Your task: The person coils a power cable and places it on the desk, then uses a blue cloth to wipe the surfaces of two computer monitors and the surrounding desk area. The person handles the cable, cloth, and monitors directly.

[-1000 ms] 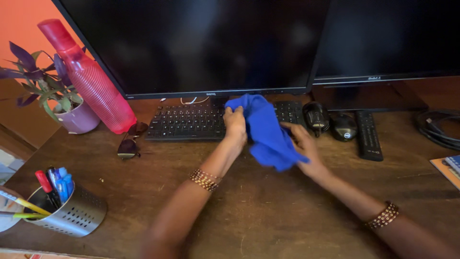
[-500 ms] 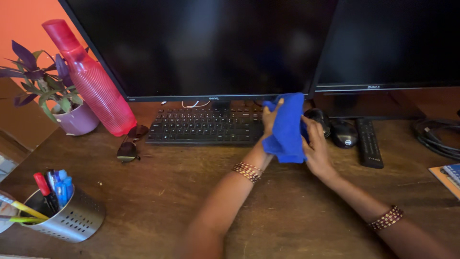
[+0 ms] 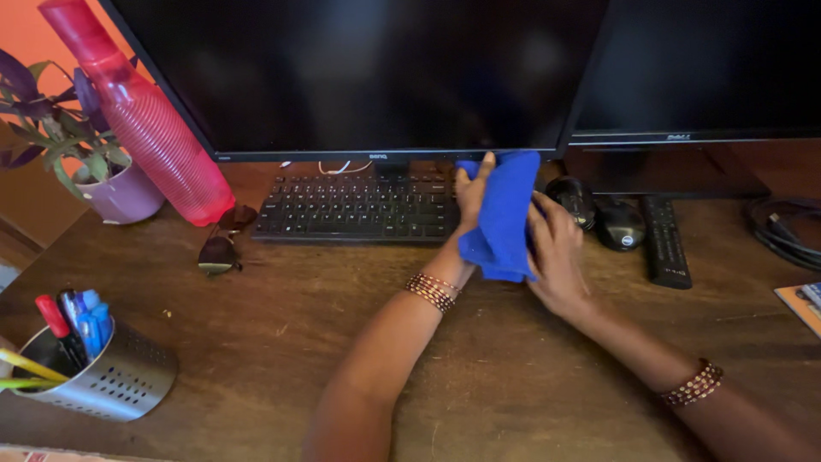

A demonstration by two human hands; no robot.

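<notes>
both hands grasp a blue cloth above the right end of the black keyboard: the left hand fingers pinch its top by the monitor, the right hand fingers clasp its side.

Both bare forearms reached forward, beaded bracelet on each wrist. Left hand raised, fingers curled closed in grip, thumb up. Right hand just beside it, fingers bent, also gripping, palm turned inward.
</notes>
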